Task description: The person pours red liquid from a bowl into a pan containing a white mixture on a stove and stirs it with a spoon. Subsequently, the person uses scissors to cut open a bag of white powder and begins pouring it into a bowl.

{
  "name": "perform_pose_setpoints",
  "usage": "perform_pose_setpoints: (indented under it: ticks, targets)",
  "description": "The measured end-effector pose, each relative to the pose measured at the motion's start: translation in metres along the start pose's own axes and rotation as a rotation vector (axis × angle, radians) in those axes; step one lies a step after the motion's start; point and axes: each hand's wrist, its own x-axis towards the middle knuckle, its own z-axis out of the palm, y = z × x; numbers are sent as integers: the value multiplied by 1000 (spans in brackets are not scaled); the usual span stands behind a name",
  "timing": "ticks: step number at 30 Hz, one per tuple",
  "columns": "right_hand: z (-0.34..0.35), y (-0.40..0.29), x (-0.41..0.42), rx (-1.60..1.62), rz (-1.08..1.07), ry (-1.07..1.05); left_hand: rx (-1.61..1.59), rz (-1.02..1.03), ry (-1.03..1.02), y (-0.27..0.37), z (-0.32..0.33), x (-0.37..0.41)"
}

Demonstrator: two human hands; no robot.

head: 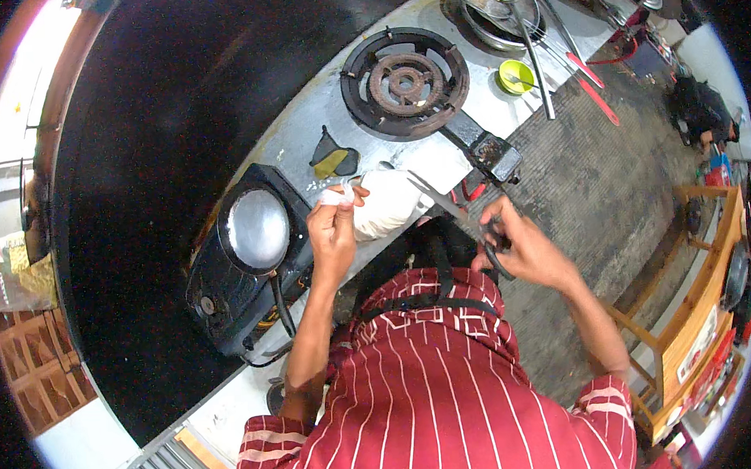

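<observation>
My left hand pinches a bunched end of thin, whitish plastic between thumb and fingers. Right beside it, a full white bag rests on the counter's front edge; whether the pinched plastic is still joined to it I cannot tell. In my right hand is a pair of scissors with dark handles, fingers through the loops. Their blades point left, with the tips over or beside the bag's right side. My fingers partly cover the handles.
A cast-iron gas burner stands beyond the bag. To the left, a small frying pan sits on a black gas stove. A dark and olive cloth, a green bowl and a long-handled ladle lie farther along. A wooden frame stands right.
</observation>
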Motion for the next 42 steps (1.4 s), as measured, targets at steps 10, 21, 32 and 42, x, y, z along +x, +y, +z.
perform_pose_setpoints:
  ticks: [10,21,32,42]
  targets:
    - [74,-12,-1,890,134,-119,-158,32,252,10,13,17]
    - [95,-18,3,986,91,-209,-137,113,343,25,29,17]
    - [96,-17,-4,947,66,-208,-99,117,360,32,30,11]
    - [123,-5,-3,1043,-73,-136,-75,91,464,51,44,-1]
